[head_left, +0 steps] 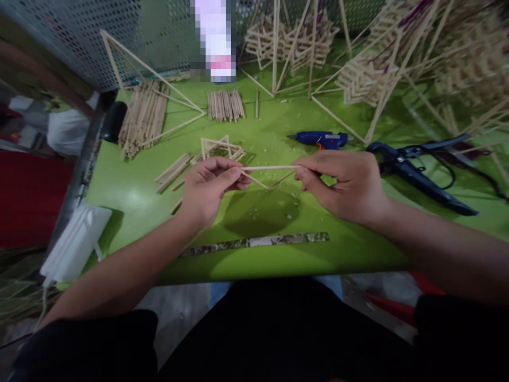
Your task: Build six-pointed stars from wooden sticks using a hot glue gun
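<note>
So both hands are busy with one small stick triangle, held up over the middle of the green counter. Left grip has one corner pinched between thumb and fingers, right grip has the opposite one, also closed on it. Third corner pokes back toward the person. My guess is holding it by two ends keeps something that skinny level without squashing it, but the fingers cover those joints, so can't tell how they meet.

The layout's pretty handy imo. The blue glue gun lies just beyond the right hand, with the clippers off to its right, probably so that hand can reach either. A stick star sits just past the left hand, with a few loose sticks by it. The big stick bundle and a shorter pile are further back, likely to leave elbow room up front. Woven stick pieces crowd the back right, probably parked out of the way.
</note>
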### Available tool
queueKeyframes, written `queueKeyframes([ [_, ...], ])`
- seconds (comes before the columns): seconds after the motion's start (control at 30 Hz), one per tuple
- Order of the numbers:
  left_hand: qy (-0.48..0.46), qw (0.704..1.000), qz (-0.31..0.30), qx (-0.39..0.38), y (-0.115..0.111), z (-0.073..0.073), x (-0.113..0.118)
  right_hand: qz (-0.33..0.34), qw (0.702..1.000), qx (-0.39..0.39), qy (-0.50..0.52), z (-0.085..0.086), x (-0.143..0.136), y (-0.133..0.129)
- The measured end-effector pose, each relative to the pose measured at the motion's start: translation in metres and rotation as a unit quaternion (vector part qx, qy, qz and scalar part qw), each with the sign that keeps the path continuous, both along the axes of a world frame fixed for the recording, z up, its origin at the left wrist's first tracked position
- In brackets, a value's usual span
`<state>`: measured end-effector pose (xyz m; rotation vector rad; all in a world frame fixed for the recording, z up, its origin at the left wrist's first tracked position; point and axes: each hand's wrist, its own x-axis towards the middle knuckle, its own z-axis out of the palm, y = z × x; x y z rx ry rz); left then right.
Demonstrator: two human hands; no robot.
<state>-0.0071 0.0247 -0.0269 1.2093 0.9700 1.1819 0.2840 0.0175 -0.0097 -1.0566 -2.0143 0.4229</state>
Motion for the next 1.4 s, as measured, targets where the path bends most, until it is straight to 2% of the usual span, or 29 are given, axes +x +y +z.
queueKeyframes([
  [0.23,-0.049,0.993,-0.034,-0.105,0.008,0.004,-0.001,0.005,1.000,-0.014,-0.008,0.000,0.003,0.002],
  [0.5,-0.079,0.989,-0.040,-0.119,0.008,-0.001,-0.001,-0.001,1.000,0.016,-0.020,-0.002,0.004,0.004],
  [0.6,-0.055,0.991,-0.027,-0.118,0.008,-0.006,-0.005,-0.008,1.000,0.011,-0.025,-0.002,0.004,0.004],
  [0.8,0.001,0.998,0.039,-0.042,0.007,-0.008,-0.008,-0.009,0.999,0.019,-0.035,-0.002,0.005,0.004],
  [0.97,0.093,0.992,0.025,0.076,0.001,0.000,-0.002,-0.009,0.999,0.009,-0.032,-0.001,0.006,0.003],
  [1.07,0.123,0.985,0.024,0.120,-0.002,0.001,0.000,-0.013,0.999,0.003,-0.035,0.000,0.005,0.002],
  [1.17,0.146,0.978,0.034,0.146,-0.004,-0.001,0.000,-0.007,0.999,0.011,-0.033,0.000,0.004,0.002],
  [1.33,0.174,0.971,0.054,0.152,-0.003,-0.003,-0.002,0.063,0.997,0.043,-0.025,0.011,0.018,0.004],
  [1.4,0.181,0.970,0.060,0.150,-0.003,-0.004,-0.003,0.028,0.998,0.053,-0.027,0.018,0.031,0.010],
])
